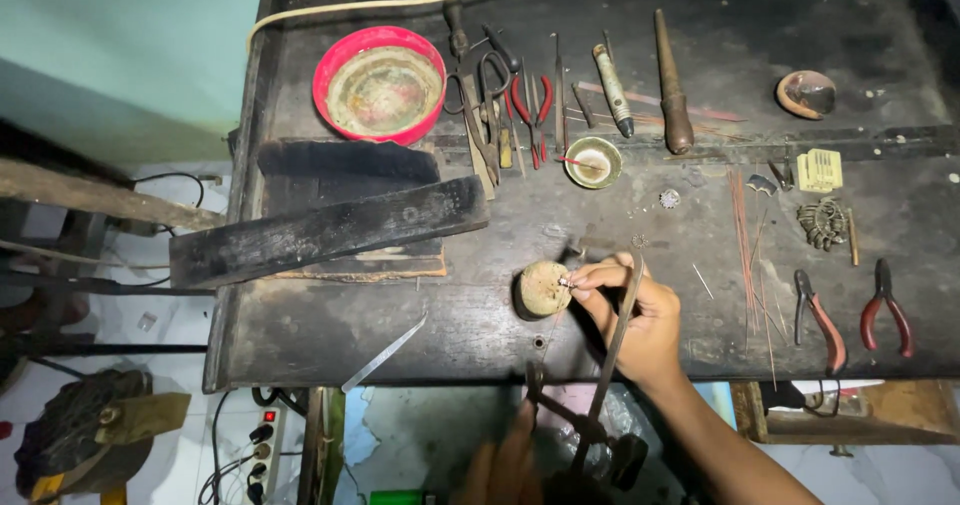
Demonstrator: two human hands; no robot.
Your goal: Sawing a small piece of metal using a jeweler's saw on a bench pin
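View: head — a single camera worn on the person's head.
Facing: steeply down onto a dark workbench (700,25), its far edge at the top of the frame.
Nearness: moderate — the full bench width shows, with floor and a power strip (262,443) at lower left.
Lower edge: right hand (640,315) and left hand (505,465) enter here.
Shared ground: one view only.

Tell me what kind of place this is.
Most likely a small jeweller's or metalworker's bench. A dark, worn worktable holds pliers, scissors and files and thin copper wires. The right hand presses a tiny metal piece against a round block.
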